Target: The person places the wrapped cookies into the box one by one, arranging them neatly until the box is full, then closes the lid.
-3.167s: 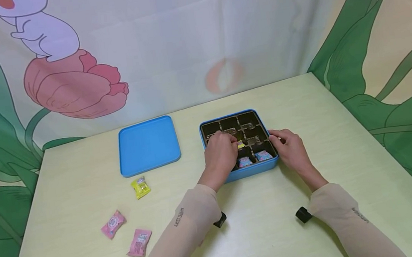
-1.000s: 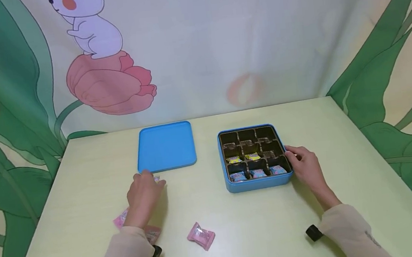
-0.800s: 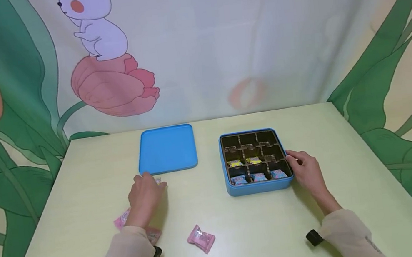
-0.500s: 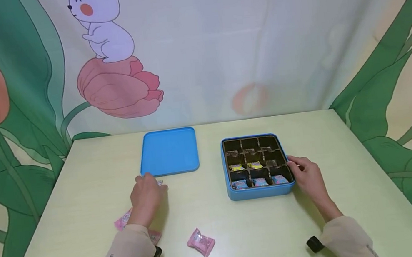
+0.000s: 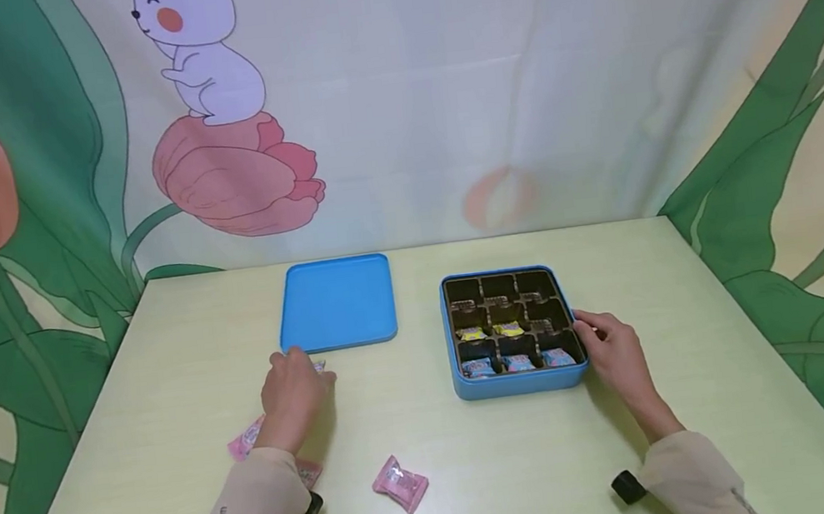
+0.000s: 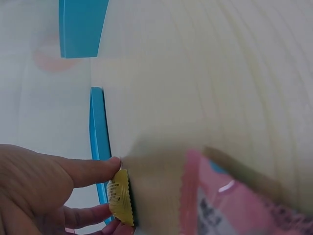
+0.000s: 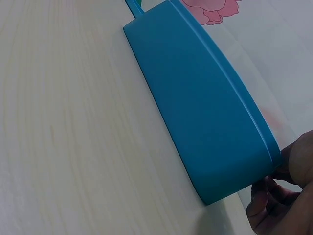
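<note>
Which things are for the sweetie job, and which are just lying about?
Seem part of the job:
yellow sweet in the left hand
blue box, touched by the right hand
yellow sweets and blue sweets inside
probably the pink sweets

Just about:
blue lid, unused right now
flowery backdrop

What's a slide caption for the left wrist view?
Left hand pinching a yellow candy near the blue lid, with a pink candy in the foreground and the box beyond.

Candies lie in the box, right of the lid.
</note>
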Demonstrator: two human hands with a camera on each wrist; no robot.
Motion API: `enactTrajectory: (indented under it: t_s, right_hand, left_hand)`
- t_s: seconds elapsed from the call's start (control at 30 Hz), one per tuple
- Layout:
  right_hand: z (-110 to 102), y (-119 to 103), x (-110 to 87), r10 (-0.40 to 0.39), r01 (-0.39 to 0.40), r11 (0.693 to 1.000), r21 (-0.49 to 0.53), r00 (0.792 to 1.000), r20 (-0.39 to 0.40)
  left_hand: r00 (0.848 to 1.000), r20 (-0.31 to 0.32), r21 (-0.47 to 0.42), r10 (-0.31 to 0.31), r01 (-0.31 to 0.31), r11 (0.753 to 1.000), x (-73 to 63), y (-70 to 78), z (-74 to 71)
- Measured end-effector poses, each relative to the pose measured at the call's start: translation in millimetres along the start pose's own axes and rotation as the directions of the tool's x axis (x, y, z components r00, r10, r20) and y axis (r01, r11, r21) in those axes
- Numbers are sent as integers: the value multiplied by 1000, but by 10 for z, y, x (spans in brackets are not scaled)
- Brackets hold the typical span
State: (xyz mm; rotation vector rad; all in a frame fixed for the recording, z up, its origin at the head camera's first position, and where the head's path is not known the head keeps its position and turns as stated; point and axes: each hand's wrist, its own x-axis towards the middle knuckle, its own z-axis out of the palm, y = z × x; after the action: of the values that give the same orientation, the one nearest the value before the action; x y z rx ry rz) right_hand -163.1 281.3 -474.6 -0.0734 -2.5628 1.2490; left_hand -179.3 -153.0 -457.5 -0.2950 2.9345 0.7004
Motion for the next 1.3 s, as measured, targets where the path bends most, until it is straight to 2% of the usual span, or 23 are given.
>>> enactTrajectory:
  t_s: [0.43,0.73,0.97,1.1,1.3]
  right_hand:
    - [4,-17,-9,-18,18,1000,18,999,-28]
    - [13,8,2,-4,4,1000,10,1000,-15]
    - [21,9,-2,3,-3,1000,21,1000,-16]
    - [27,11,-6,8,-8,1000,21,1000,-11]
    - [30,3,-5,11,-11,1000,20,1000,-20]
  left_hand:
    - [1000,15,6,11,-11,1000,3,-38,5]
    - [999,30,-18,30,-29,999,3,-43,-24]
    - [997,32,-64,68,-66,996,-39,-35,-47]
    - [997,25,-128,77,-74,989,-94,32,-77]
    - [995,-9,-223,101,-100,970,-179,244,-107]
